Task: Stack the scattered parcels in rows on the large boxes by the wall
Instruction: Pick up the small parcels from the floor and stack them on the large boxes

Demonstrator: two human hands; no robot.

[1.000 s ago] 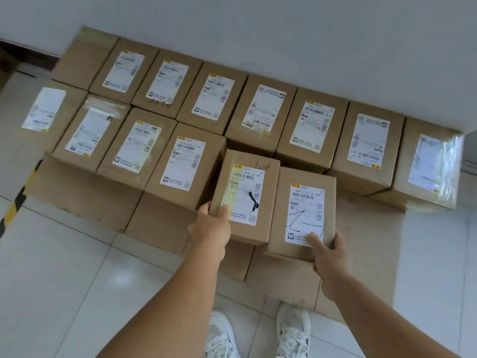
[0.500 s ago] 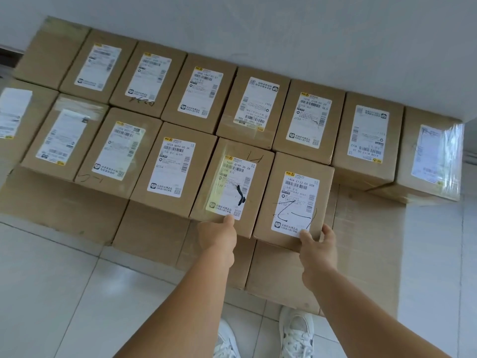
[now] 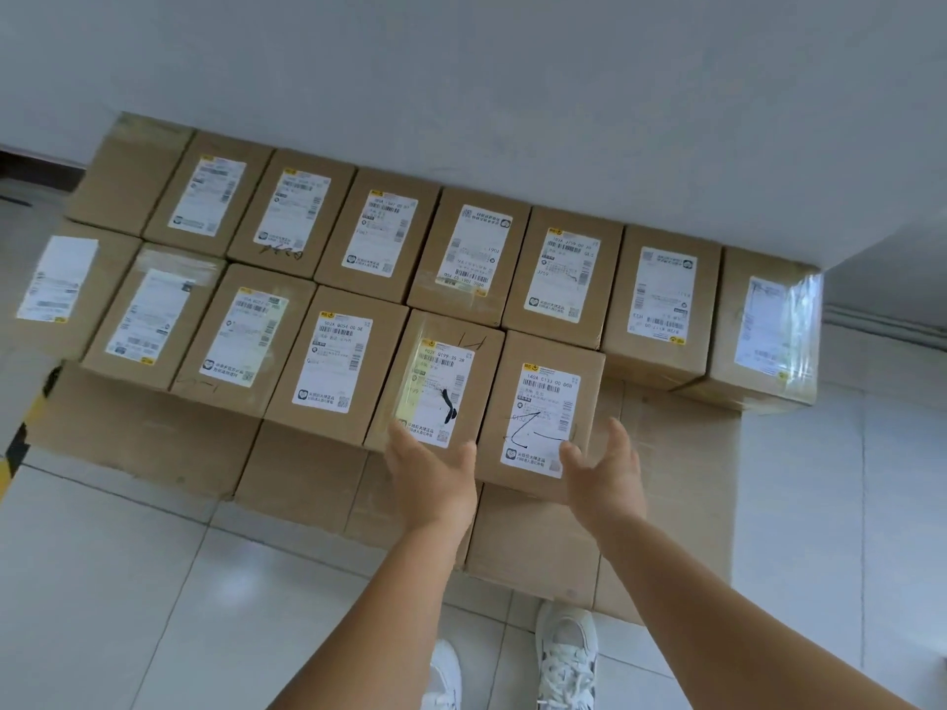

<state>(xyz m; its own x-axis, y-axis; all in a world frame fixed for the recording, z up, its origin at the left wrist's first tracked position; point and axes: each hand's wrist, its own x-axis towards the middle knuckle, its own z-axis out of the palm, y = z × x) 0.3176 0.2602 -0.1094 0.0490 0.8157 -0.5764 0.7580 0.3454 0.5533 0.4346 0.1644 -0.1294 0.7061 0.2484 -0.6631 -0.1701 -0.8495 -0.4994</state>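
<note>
Left hand [image 3: 433, 479] and right hand [image 3: 604, 471] both spread, fingers relaxed, gripping nothing. Left hand overlaps the near edge of the marker-blotted parcel [image 3: 435, 386], which lies at its 12 o'clock; contact cannot be judged. Right hand sits at the near right corner of the Z-marked parcel [image 3: 543, 412], parcel at its 11 o'clock. Both parcels rest side by side, touching, in the front row on the large boxes [image 3: 148, 443], behind them the back row against the wall [image 3: 512, 84]. Half a second ago each hand gripped its parcel's near edge; both have since let go and opened. Parcels unchanged in the row.
</note>
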